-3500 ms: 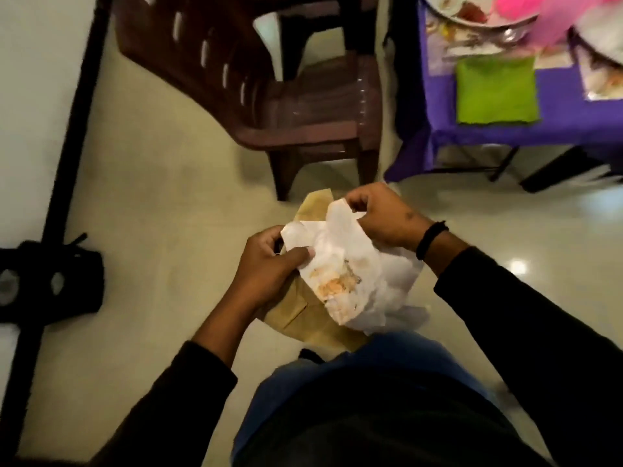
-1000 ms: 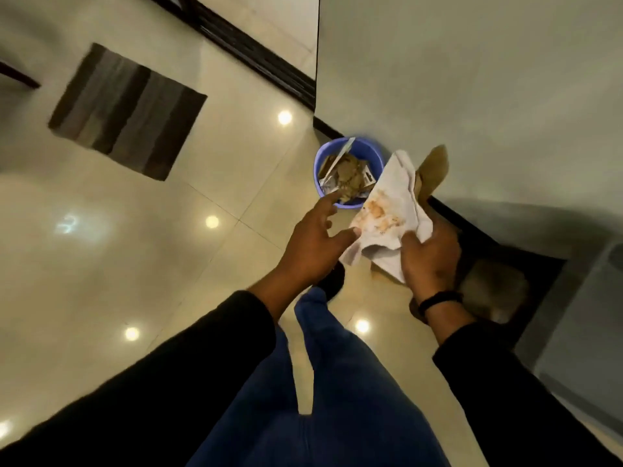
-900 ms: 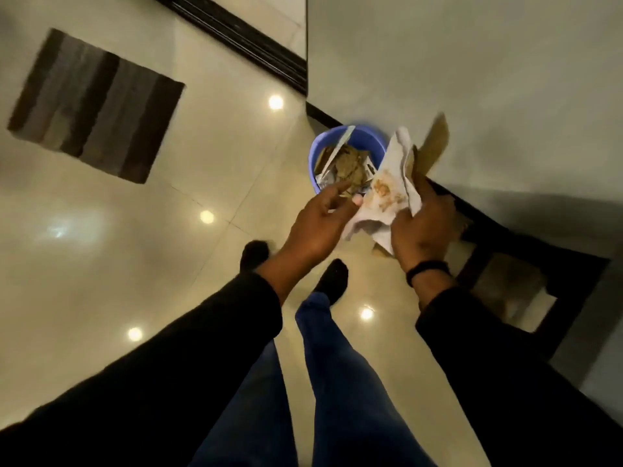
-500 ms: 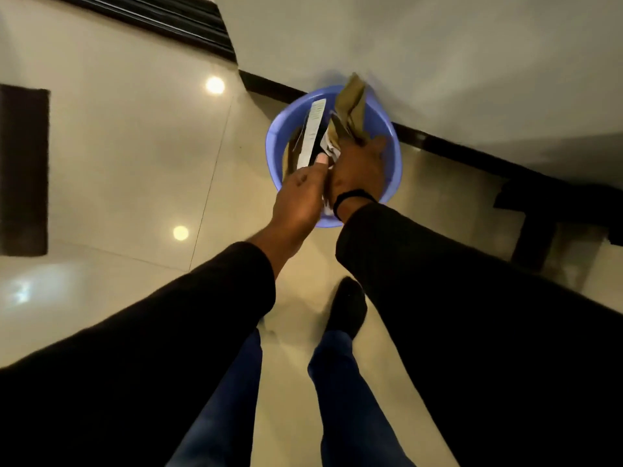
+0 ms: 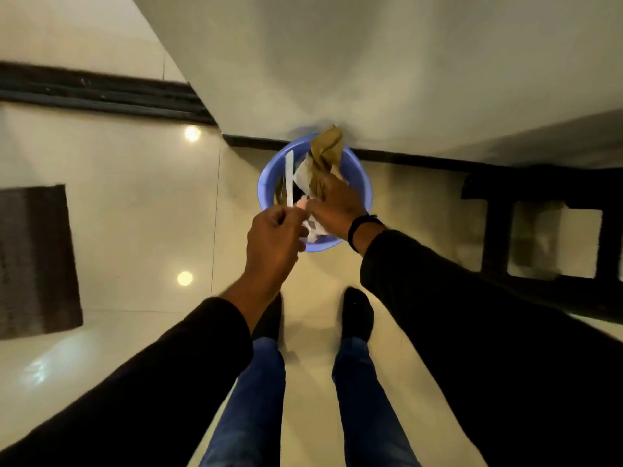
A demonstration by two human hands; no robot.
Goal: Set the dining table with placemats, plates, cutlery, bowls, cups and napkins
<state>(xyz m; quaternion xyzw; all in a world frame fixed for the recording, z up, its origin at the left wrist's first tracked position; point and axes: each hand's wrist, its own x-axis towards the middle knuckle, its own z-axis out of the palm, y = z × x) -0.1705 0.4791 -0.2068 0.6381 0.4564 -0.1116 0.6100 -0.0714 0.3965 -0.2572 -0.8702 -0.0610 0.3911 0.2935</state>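
While you stand over the bin (image 5: 362, 183), your right hand (image 5: 337, 203) reaches down into it, fingers (image 5: 323, 183) curled onto the brown paper (image 5: 327, 146), which sticks up past the far rim against the wall (image 5: 371, 62). White paper (image 5: 301, 171) shows just left of those fingers and again under your wrist, near the bin's near rim; how much of it you grip, you cannot tell from here. Your left hand (image 5: 273, 241) hangs above the near-left rim, its fingers loosely curled toward the palm; a pale scrap shows at its fingertips, touching your right thumb, but whether you pinch it is not clear. A white strip (image 5: 289, 183) stands upright inside the bin on its left side, beside darker rubbish.

You wear a black band (image 5: 359, 225) on the right wrist, dark sleeves, blue jeans and black socks (image 5: 359, 315).

The bin sits on a glossy cream tiled floor (image 5: 135, 197), pushed against the wall's dark skirting (image 5: 404, 156). Bright ceiling lights reflect off the tiles to the left of the bin. A dark mat (image 5: 33, 261) lies on the floor at the far left. To the right, a dark wooden frame (image 5: 499, 230) stands near the wall, well apart from the bin.
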